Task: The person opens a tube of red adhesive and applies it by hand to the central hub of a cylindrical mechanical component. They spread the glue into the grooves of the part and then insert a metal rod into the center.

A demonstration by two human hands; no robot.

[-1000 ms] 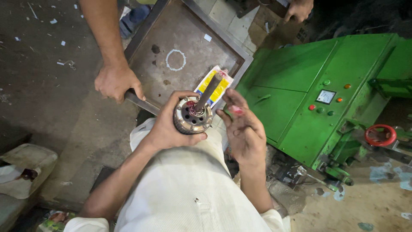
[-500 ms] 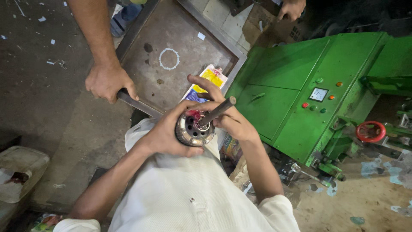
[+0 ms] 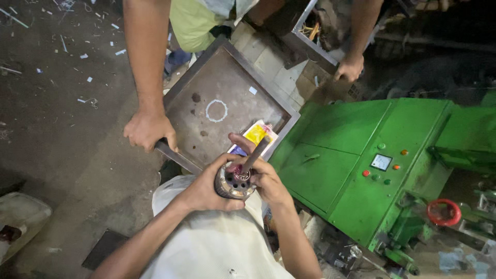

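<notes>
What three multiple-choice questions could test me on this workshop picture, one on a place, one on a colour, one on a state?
1. Where is the white chalk ring?
A. on the metal tray
B. on the machine
C. on the floor

2. What colour is the machine?
A. blue
B. green
C. grey

3. How is the rotor held?
A. lying on the tray
B. left hand alone
C. both hands, left and right hand

Answers: 1 A, the ring sits on the tray's surface; 2 B, its panels are green; 3 C, fingers of both hands wrap it.

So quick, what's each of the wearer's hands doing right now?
Left hand: closed around the round metal rotor, holding it.
Right hand: fingers curled on the rotor's shaft.
</notes>
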